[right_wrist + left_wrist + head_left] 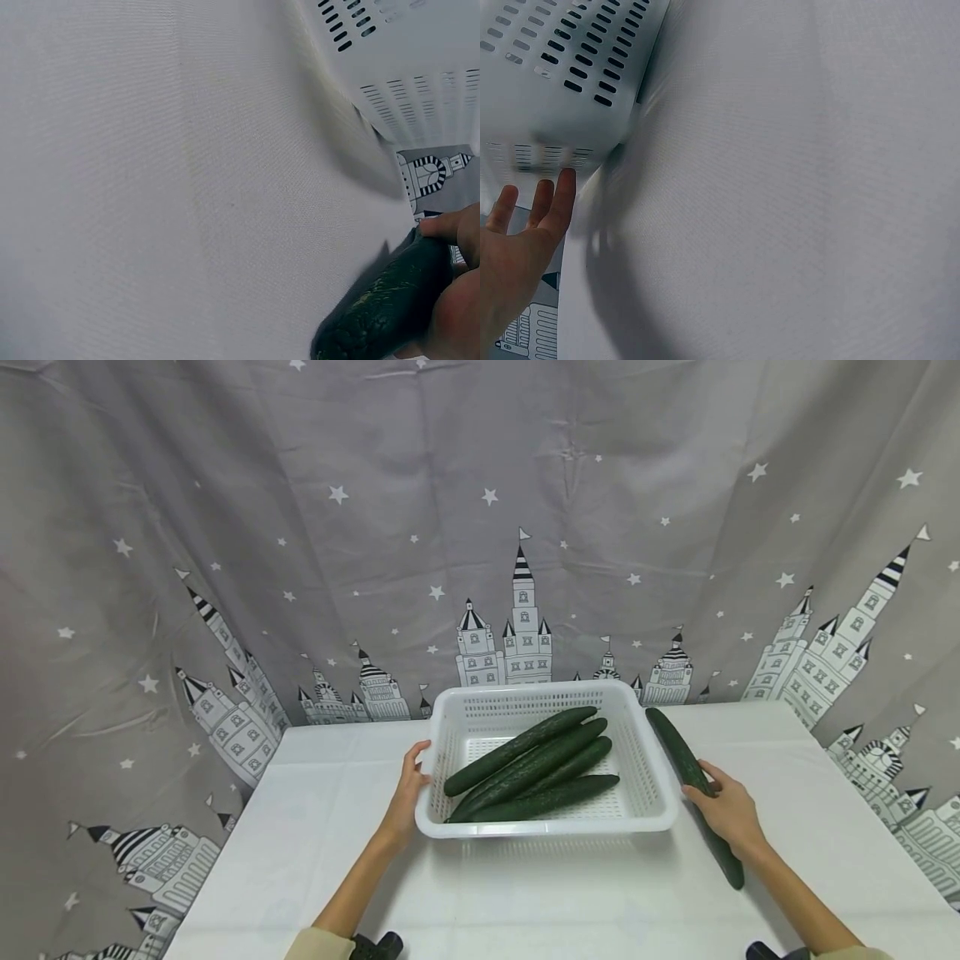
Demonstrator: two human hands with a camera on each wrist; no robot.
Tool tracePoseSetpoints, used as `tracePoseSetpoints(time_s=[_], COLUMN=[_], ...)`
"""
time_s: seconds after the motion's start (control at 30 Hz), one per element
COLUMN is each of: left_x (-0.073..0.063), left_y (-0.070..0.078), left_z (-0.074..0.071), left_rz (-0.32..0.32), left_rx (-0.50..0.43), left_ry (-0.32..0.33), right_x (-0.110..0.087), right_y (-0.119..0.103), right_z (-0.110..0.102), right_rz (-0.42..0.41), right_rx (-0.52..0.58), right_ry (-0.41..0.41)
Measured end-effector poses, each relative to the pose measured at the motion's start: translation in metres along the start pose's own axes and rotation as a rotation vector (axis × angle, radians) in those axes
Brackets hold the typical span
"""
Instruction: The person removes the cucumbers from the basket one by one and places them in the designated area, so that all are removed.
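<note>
A white perforated plastic basket stands on the table with several long dark green cucumbers lying in it, heaped toward its left side. My left hand rests against the basket's left side; in the left wrist view its fingers are extended by the slotted wall. Right of the basket, one more cucumber lies slantwise along the table. Around its middle my right hand grips it, thumb on the near-left side and fingers over the far side. The right wrist view shows the cucumber's blunt near end.
White cloth covers the table. Behind it hangs a grey curtain printed with castles and stars, close to the basket's far rim. The right-hand cucumber's far end lies near the table's back edge.
</note>
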State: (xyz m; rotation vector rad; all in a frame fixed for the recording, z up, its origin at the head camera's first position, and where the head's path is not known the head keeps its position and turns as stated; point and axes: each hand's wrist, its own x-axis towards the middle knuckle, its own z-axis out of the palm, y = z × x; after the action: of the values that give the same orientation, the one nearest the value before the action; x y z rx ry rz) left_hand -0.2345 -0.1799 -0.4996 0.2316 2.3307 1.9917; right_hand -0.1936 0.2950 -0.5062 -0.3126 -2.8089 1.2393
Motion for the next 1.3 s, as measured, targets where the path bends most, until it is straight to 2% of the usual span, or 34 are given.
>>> tracePoseSetpoints(time_s=[0.33, 0.5, 0.77, 0.9, 0.97, 1.13, 1.2, 1.3], left_x=[-0.001, 0.000, 0.001, 0.002, 0.002, 0.001, 0.001, 0.000], left_y=[0.003, 0.003, 0.002, 0.001, 0.001, 0.001, 0.001, 0.000], left_z=[-0.001, 0.000, 0.000, -0.001, -0.001, -0.001, -0.001, -0.001], left_rz=[-0.004, -0.002, 0.006, 0.004, 0.001, 0.002, 0.001, -0.003], left_rx=[-0.001, -0.007, -0.029, -0.026, -0.018, -0.014, -0.016, -0.011], left_ry=[0.002, -0.001, -0.009, -0.009, -0.006, -0.006, -0.008, -0.006], right_x=[0.003, 0.006, 0.008, 0.009, 0.009, 0.007, 0.005, 0.000], right_y=[0.003, 0.007, 0.000, -0.009, -0.016, -0.044, -0.057, -0.076], right_z=[0.004, 0.005, -0.005, -0.013, -0.017, -0.027, -0.028, -0.023], right_rz=[-0.022, -0.065, -0.089, -0.089, -0.122, -0.300, -0.356, -0.410], right_rx=[-0.029, -0.065, -0.108, -0.086, -0.053, 0.046, 0.100, 0.203], right_ry=[-0.007, -0.005, -0.008, 0.031, 0.065, 0.118, 0.096, 0.013])
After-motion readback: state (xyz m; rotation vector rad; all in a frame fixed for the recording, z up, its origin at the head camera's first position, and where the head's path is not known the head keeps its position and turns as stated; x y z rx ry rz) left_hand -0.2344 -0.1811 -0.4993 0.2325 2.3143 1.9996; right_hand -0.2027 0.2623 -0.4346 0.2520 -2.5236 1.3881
